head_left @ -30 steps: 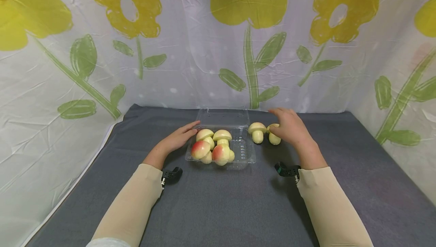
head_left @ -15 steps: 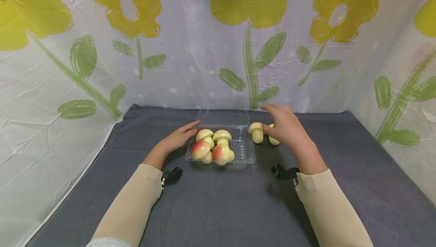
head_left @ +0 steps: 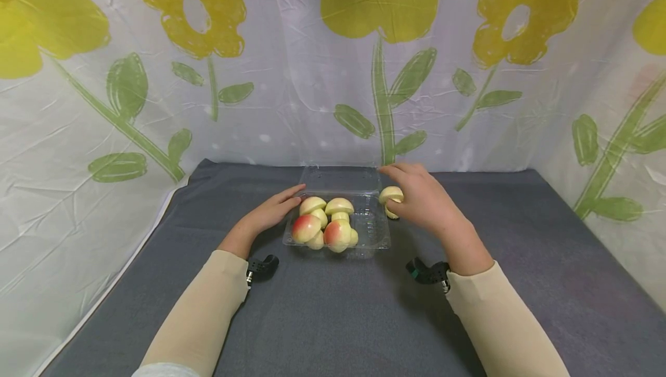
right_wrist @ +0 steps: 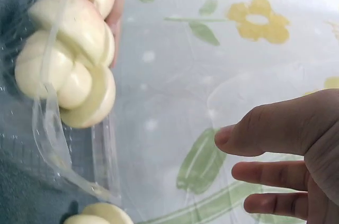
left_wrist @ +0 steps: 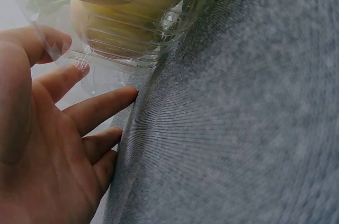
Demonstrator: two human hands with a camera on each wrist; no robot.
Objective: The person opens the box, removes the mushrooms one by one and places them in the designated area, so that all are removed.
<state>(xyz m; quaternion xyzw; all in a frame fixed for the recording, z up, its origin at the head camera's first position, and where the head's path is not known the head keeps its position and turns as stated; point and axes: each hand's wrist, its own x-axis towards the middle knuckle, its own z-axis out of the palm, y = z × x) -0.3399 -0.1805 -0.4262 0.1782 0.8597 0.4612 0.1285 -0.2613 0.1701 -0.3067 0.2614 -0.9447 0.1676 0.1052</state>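
Creamy-yellow mushrooms, some with red-blushed caps, and a colorless, transparent clamshell box contrast with a dark gray tablecloth; a whitish curtain bears yellow flowers and green leaves. Sleeves are beige, wrist straps black.

Head view, items by number: one left hand and one right hand; one clear plastic container, centre of frame, with four mushrooms inside; one further mushroom visible at its right; two beige sleeves; five printed yellow flowers along the top.
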